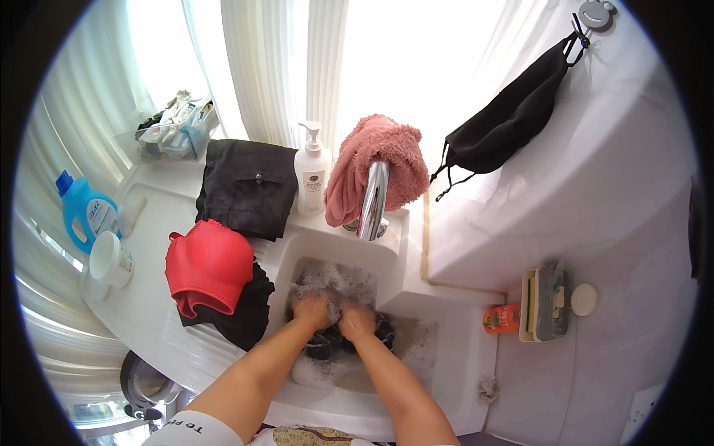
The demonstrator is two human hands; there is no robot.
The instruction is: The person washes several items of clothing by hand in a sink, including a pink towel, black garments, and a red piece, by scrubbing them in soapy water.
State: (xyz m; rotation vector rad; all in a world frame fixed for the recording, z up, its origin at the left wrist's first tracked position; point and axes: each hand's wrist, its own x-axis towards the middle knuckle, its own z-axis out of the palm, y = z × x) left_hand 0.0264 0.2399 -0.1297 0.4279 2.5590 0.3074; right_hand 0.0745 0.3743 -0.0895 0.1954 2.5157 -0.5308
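Observation:
Both my hands are down in the soapy water of a white sink (416, 293). A wet black garment (321, 346) lies bunched beneath them, partly under the suds. My left hand (312, 308) is curled into the cloth, its fingers blurred and half covered by foam. Close beside it, my right hand (357, 322) is closed on the same garment, also a little smeared. White foam (342, 279) gathers at the far side of the basin. Above the sink's back edge stands a chrome faucet (374, 197) with a pink fluffy towel (387, 141) draped over it.
Left of the basin lie a red bra (210, 264), black cloth (249, 316) and folded dark trousers (245, 186). A white pump bottle (312, 175), blue detergent jug (88, 212) and white tub (111, 260) stand around. A black mask (506, 111) and a wall caddy (547, 305) hang at right.

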